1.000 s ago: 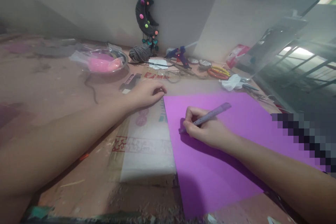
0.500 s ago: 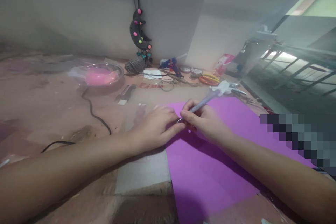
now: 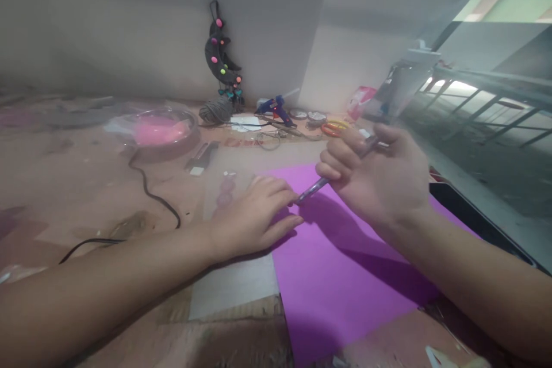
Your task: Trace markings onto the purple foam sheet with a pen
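Note:
A pen [image 3: 314,188] slants from upper right down to the purple sheet [image 3: 319,287], and its lower end touches or lies very near my left fingertips. My right hand [image 3: 379,175] is raised over the sheet, palm turned towards me, its fingers curled round the pen's upper part. Most of the pen's top is hidden in that hand. My left hand [image 3: 254,213] rests flat across the sheet's left edge and a pale board [image 3: 235,287]; its thumb stands apart from the fingers.
Behind the hands lie a blue glue gun [image 3: 276,109], grey yarn [image 3: 215,110], orange-handled scissors [image 3: 334,128] and a utility knife [image 3: 202,158]. A round clear container [image 3: 159,129] with pink contents stands left. A black cable [image 3: 149,184] crosses the table. A crescent-moon ornament [image 3: 215,52] hangs on the wall.
My right hand has moved up and right along the pen, from a writing grip near the tip to curled fingers round its upper part. My left hand stays in place.

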A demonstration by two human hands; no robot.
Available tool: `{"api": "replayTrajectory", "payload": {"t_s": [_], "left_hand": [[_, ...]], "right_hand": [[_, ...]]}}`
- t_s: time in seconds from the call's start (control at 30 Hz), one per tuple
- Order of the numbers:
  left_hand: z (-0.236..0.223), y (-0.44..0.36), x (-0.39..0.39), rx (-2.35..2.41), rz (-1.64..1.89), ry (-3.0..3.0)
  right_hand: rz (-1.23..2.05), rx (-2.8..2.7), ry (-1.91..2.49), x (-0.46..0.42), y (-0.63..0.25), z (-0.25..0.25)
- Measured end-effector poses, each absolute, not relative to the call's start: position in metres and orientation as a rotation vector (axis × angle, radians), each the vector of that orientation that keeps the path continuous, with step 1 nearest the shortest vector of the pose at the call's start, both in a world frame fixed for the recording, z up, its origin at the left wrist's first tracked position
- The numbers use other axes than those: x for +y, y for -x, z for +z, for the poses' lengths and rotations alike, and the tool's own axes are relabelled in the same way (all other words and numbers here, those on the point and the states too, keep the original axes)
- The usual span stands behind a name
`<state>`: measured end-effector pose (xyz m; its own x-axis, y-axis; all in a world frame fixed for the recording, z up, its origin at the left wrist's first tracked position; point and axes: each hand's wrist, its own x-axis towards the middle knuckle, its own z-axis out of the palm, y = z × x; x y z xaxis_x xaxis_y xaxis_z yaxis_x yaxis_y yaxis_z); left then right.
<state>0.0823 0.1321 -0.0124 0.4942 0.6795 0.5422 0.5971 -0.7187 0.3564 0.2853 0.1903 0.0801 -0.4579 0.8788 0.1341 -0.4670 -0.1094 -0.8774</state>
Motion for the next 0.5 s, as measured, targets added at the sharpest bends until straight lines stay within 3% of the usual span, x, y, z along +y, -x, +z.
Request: {"api": "replayTrajectory", "payload": {"t_s": [0.2,0.5], "left_hand": [[-0.005,-0.088,0.121,1.039,1.268,-2.627],[-0.007,-0.086,0.123,0.997,1.27,-2.663]], "right_hand": [[1.674,-1.056,0.555,0.183,-0.286,0.1],[1.736,-1.099,0.59,0.187,-0.289,0.091]]}}
